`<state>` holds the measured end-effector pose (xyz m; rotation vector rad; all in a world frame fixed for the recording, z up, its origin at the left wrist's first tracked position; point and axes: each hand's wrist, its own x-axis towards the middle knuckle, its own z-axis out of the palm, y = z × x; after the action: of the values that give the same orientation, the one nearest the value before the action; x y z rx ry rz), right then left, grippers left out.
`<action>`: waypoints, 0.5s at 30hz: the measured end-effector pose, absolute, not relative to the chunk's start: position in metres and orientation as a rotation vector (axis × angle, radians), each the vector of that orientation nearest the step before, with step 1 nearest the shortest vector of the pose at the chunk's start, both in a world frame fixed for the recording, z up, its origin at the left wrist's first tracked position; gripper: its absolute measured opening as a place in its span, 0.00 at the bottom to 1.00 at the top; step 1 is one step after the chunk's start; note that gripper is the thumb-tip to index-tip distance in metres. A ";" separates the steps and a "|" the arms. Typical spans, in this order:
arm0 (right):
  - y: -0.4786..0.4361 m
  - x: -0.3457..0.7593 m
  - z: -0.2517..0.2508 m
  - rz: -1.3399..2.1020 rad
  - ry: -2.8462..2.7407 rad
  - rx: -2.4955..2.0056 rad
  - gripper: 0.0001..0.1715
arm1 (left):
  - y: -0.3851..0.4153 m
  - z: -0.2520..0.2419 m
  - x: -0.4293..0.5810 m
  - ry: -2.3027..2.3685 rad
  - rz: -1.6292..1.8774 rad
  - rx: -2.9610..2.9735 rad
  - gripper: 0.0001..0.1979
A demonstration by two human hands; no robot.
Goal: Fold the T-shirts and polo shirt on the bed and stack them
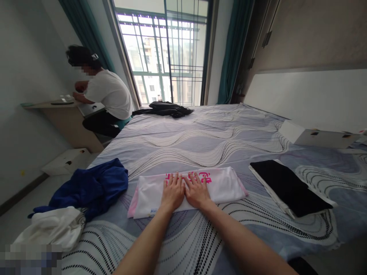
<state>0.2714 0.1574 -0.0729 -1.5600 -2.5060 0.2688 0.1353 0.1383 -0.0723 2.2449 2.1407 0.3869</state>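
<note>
White box (318, 137) at R side of bed (197, 131), floor box (65, 162) L of bed; can't see contents. L hand (173, 194) & R hand (197, 192) side by side, palms down, flat on folded cloth (226, 185), gripping nothing; cloth's on bed's near half.
</note>
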 end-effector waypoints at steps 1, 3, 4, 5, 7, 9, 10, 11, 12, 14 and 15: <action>0.159 0.277 -0.074 0.277 -2.484 -1.597 0.33 | 0.137 -0.077 0.130 2.184 0.366 2.192 0.27; 0.169 0.300 -0.075 0.275 -2.440 -1.701 0.34 | 0.132 -0.081 0.111 2.271 0.337 2.106 0.28; 0.175 0.315 -0.076 0.264 -2.413 -1.766 0.34 | 0.129 -0.081 0.098 2.313 0.321 2.069 0.28; 0.181 0.332 -0.076 0.252 -2.381 -1.838 0.35 | 0.125 -0.080 0.085 2.363 0.302 2.026 0.29; 0.192 0.366 -0.078 0.213 -2.299 -1.990 0.35 | 0.117 -0.077 0.058 2.442 0.265 1.957 0.30; 0.199 0.398 -0.082 0.178 -2.218 -2.106 0.34 | 0.107 -0.076 0.035 2.474 0.237 1.910 0.30; 0.200 0.411 -0.084 0.172 -2.169 -2.156 0.34 | 0.101 -0.076 0.025 2.486 0.229 1.880 0.31; 0.201 0.423 -0.086 0.171 -2.111 -2.203 0.35 | 0.097 -0.076 0.016 2.498 0.225 1.847 0.31; 0.201 0.433 -0.088 0.176 -2.044 -2.248 0.36 | 0.092 -0.077 0.008 2.507 0.222 1.817 0.31; 0.198 0.446 -0.088 0.184 -1.906 -2.332 0.40 | 0.085 -0.080 -0.004 2.500 0.222 1.798 0.32; 0.196 0.450 -0.086 0.175 -1.850 -2.361 0.42 | 0.083 -0.081 -0.008 2.483 0.228 1.809 0.31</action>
<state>0.4496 0.1960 -0.0861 -2.3606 -1.8499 0.1753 -0.0081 0.0826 -0.0808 1.8086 2.4832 0.2276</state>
